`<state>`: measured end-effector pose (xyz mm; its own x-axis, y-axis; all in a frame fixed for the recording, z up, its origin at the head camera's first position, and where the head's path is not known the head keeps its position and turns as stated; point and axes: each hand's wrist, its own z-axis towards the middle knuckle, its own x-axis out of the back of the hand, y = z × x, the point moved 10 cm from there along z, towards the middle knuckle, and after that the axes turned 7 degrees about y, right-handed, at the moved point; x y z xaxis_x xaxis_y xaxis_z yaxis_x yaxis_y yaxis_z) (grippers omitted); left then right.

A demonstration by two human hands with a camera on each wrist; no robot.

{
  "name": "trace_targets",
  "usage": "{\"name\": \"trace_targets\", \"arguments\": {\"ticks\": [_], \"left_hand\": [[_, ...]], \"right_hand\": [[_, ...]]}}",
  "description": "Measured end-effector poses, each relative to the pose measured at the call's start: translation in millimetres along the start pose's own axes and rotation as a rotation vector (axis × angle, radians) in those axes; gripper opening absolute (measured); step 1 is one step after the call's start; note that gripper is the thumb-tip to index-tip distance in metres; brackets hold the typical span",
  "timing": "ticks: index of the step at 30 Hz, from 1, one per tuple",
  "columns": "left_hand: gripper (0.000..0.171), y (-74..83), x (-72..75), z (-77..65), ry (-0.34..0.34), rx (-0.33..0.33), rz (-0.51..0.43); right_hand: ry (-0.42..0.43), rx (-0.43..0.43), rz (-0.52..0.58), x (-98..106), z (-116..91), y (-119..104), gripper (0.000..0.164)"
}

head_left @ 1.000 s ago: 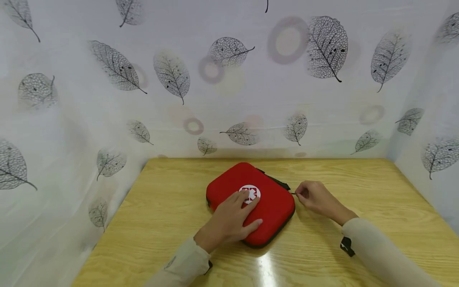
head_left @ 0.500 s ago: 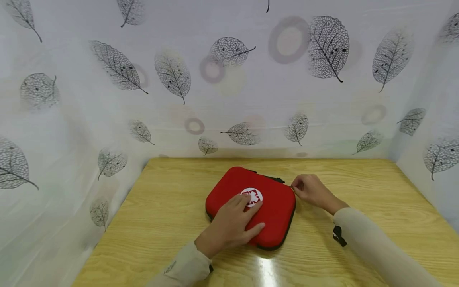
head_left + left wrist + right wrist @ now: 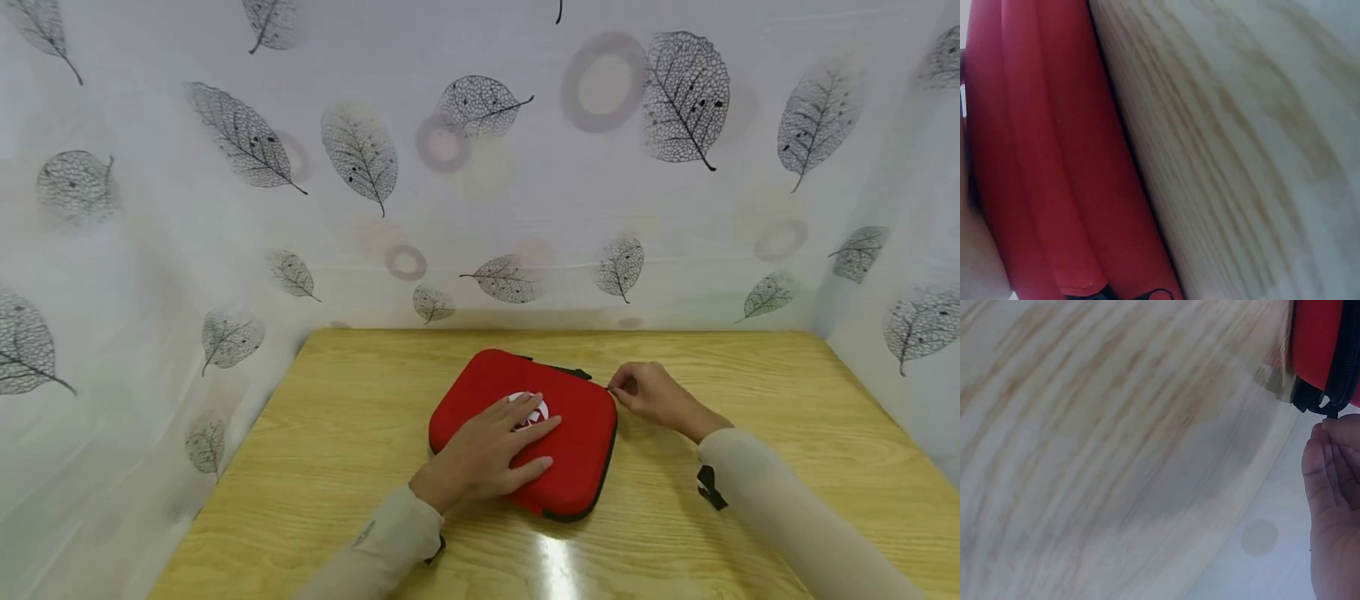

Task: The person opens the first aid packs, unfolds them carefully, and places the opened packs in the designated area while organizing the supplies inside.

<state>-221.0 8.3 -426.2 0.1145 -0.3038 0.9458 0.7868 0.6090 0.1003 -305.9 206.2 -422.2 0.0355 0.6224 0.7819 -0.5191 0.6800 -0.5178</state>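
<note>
A red first-aid case (image 3: 577,450) with a black edge lies tilted at an angle on the wooden table. My left hand (image 3: 483,450) rests on its lid, fingers spread, partly covering the round white emblem (image 3: 543,408). At the case's far right corner, my right hand (image 3: 660,400) pinches a zipper pull (image 3: 1332,415) between thumb and finger. The right wrist view has the black zipper (image 3: 1342,369) running along the case's side there. A black handle (image 3: 573,372) shows at the far side. In the left wrist view, the red side wall (image 3: 1097,156) fills the left.
The wooden table (image 3: 345,400) extends around the case on all sides. White sheeting (image 3: 555,192) printed with dark leaves stands behind the table and along its left and right sides.
The case has turned counterclockwise under my left hand, its far corner shifting left. My right hand has moved slightly left and away, still pinching the zipper pull. My left fingertips have slid slightly right.
</note>
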Motion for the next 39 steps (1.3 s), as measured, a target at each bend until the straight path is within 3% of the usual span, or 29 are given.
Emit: {"name": "trace_targets", "arguments": {"ticks": [9, 39], "left_hand": [[0.061, -2.5, -0.6, -1.2, 0.025, 0.031, 0.044], [0.058, 0.2, -0.3, 0.4, 0.054, 0.049, 0.07]], "right_hand": [[0.028, 0.049, -0.012, 2, -4, -6, 0.008], [0.047, 0.055, -0.058, 15, -43, -30, 0.009]]}}
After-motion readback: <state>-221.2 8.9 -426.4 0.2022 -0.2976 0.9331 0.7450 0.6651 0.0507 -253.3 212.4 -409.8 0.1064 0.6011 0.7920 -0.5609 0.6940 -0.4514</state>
